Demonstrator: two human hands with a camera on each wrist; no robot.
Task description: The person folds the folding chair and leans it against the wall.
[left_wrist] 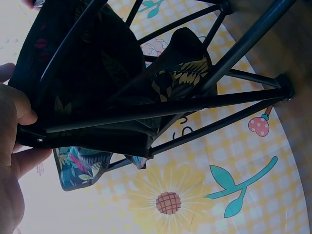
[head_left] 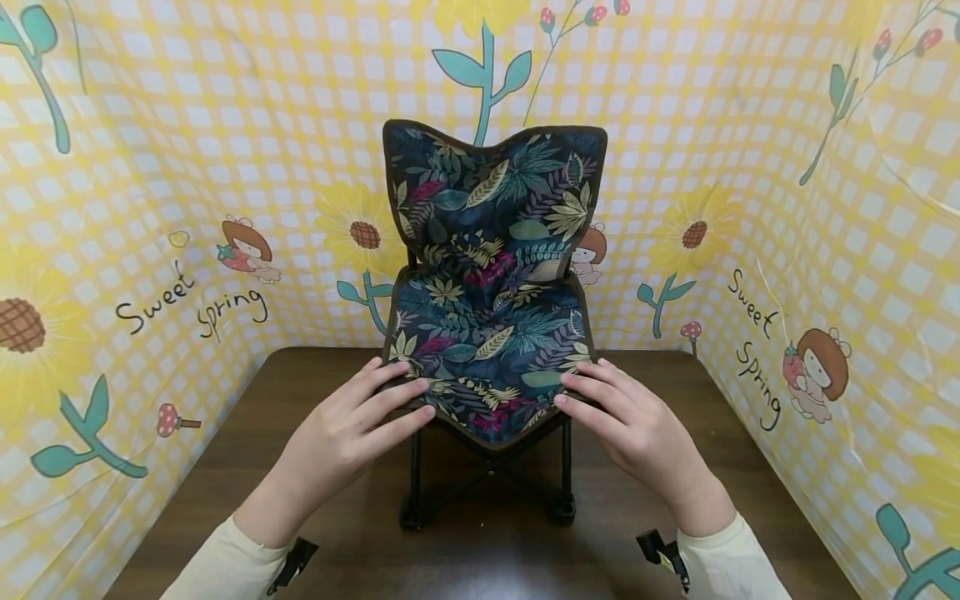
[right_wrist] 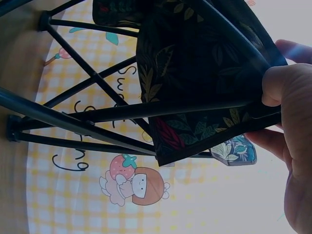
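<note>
Chair: we see the small folding chair (head_left: 487,333) standing upright on the brown table (head_left: 750,467).
Left hand (head_left: 341,433): fingers clamped on the seat's front left corner.
Right hand (head_left: 637,425): fingers clamped on the seat's front right corner.

The chair's (head_left: 487,333) back legs hide behind its seat. In the head view, both sleeves get cut off at 6 o'clock. Each wrist view shows only part of a hand.

Little folding chair (head_left: 487,333) sits mid tabletop (head_left: 225,467), backdrop (head_left: 187,208) right behind it, left hand (head_left: 341,433) and right hand (head_left: 637,425) on the seat's front corners.
</note>
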